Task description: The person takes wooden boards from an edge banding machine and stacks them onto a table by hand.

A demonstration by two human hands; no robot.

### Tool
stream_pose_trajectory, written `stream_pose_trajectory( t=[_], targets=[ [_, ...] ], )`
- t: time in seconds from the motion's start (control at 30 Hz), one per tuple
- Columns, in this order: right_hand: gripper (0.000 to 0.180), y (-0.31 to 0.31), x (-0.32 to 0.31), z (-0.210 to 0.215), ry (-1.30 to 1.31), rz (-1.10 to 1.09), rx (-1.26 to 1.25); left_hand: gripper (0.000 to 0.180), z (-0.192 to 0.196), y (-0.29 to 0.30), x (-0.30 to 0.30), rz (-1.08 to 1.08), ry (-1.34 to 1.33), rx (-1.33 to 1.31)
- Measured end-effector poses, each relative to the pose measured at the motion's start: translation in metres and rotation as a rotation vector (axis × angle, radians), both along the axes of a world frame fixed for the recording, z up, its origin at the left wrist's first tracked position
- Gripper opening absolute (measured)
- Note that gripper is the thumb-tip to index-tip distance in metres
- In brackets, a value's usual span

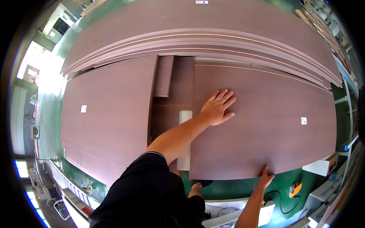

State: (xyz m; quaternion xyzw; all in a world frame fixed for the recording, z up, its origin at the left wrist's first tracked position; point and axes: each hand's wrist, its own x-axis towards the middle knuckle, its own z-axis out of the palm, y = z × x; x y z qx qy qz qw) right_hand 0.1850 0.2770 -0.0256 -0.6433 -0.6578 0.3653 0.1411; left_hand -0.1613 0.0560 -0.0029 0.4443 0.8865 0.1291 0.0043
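Observation:
A large brown panel [258, 114] with a white label [303, 121] lies flat to the right. My left hand [217, 108] rests palm down on its upper face, fingers spread, toward the panel's left side. At the near edge, my right hand [266, 178] grips the same panel with its thumb on top; its other fingers are mostly hidden. Another labelled brown panel [106, 114] lies to the left. Between the two, a short brown board [164, 76] and a white strip [184, 144] show, the strip partly covered by my left forearm.
Beyond these lies a stack of long brown panels [201, 34]. A metal frame [349, 110] stands at the right, near more stacked boards [319, 30]. On the green floor are a black cable [283, 207] and an orange-and-grey object [295, 189]. A white railing [68, 176] stands at the left.

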Motion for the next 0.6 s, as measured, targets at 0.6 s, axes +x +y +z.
stream_pose_trajectory(
  t=[0.6],
  targets=[
    [0.038,0.019,0.001,-0.006,0.323,-0.243,-0.132,0.059,0.011,-0.013,0.030,0.202,-0.016,-0.053]
  ],
)
